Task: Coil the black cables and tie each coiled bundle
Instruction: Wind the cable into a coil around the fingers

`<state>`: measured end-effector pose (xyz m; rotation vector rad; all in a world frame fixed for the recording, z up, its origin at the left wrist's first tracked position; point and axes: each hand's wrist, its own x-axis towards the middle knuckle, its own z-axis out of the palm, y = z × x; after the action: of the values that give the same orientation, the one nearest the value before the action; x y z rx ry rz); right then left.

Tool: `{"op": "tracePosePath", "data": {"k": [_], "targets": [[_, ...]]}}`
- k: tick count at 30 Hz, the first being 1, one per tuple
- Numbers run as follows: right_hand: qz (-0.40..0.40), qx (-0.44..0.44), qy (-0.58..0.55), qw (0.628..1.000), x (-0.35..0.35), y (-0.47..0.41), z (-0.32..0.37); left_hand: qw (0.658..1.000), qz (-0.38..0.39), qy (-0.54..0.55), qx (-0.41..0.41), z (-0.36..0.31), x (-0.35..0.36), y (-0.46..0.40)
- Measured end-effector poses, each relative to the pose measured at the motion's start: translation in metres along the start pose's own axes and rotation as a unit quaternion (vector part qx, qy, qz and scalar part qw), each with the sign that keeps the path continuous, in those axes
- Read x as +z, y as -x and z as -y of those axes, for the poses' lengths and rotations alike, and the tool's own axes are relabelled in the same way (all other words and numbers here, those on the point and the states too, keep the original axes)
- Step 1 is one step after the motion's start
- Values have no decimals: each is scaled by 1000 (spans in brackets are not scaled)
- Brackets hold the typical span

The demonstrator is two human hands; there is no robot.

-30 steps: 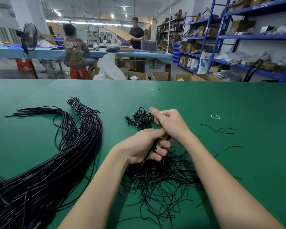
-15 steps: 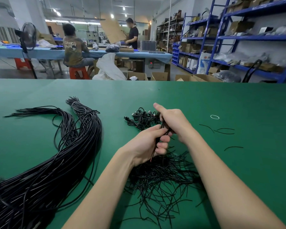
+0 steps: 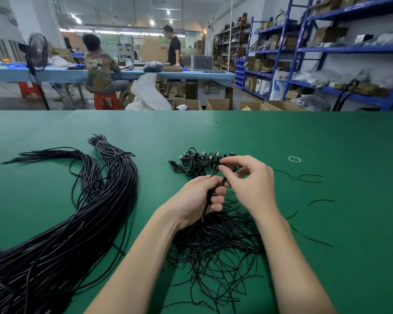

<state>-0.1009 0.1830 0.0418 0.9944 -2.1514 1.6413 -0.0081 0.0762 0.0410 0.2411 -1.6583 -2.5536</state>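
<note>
The left hand (image 3: 199, 196) grips a coiled black cable (image 3: 216, 168) upright above the green table (image 3: 327, 137); the right hand (image 3: 247, 180), touching it, pinches a thin tie at the coil. Just beyond lie finished coiled bundles (image 3: 191, 160). Near, loose ties (image 3: 216, 252) sprawl; far left, a thick sheaf of uncoiled cables (image 3: 77, 223).

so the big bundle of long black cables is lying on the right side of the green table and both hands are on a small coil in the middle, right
Not quite. In the head view the big bundle of long black cables lies on the left side of the green table, not the right. The rest holds: the left hand and right hand both hold a small coil in the middle.
</note>
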Motion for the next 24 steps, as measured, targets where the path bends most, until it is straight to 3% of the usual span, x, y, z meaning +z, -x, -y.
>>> {"op": "tracePosePath", "data": {"k": [5,10,16,24], "targets": [[19,-74,50,996,-4,-2,-5,1000,9,-10,-10,-1,-4,1],[-19,41,-46,998,3,-1,-2,1000,8,-12,-11,-2,-2,-1],[-21,163,-156,974,9,-3,-1,1000,17,-16,-6,-4,-3,1],[33,153,-156,975,4,-4,-5,999,28,-44,-1,-3,-6,3]]}}
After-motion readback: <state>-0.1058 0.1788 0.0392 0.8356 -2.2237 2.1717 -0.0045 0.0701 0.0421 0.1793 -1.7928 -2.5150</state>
